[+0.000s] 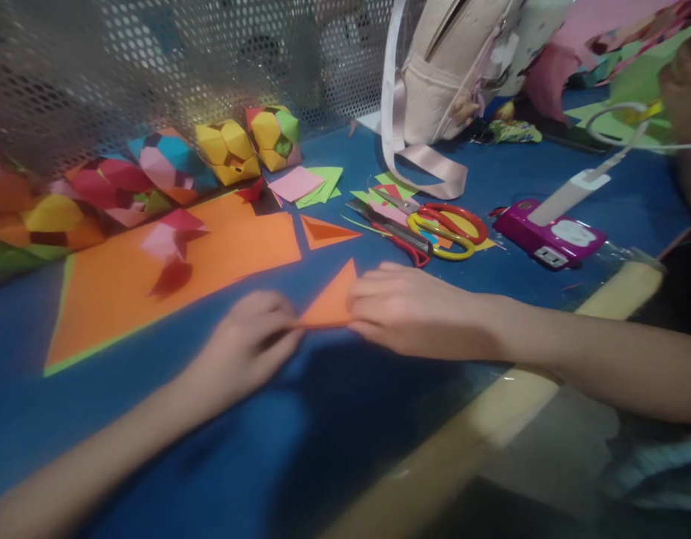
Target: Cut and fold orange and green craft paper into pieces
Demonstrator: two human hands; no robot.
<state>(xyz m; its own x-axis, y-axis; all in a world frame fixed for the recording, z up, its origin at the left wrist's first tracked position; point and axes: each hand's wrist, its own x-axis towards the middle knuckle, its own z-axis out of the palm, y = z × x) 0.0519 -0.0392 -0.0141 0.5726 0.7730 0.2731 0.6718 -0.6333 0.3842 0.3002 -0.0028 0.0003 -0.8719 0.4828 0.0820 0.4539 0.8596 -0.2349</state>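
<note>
Between my hands is a folded piece of orange paper (329, 302), a triangle with its point facing away from me. My left hand (254, 337) pinches its left corner with the fingers closed. At its right edge, my right hand (401, 308) grips the paper with bent fingers, which hide that corner. Just beyond lies a smaller folded orange paper triangle (327, 233). Large orange sheets (238, 247), with a green edge showing beneath, spread out to the left. A pink and red folded paper piece (174, 243) rests on them.
Scissors with red and yellow handles (449, 224), a box cutter (398, 233) and paper scraps (308, 184) lie beyond my hands. Several folded paper balls (227, 150) line the perforated metal panel (334, 67). A purple power strip (550, 232) and a pale backpack (449, 90) are at right.
</note>
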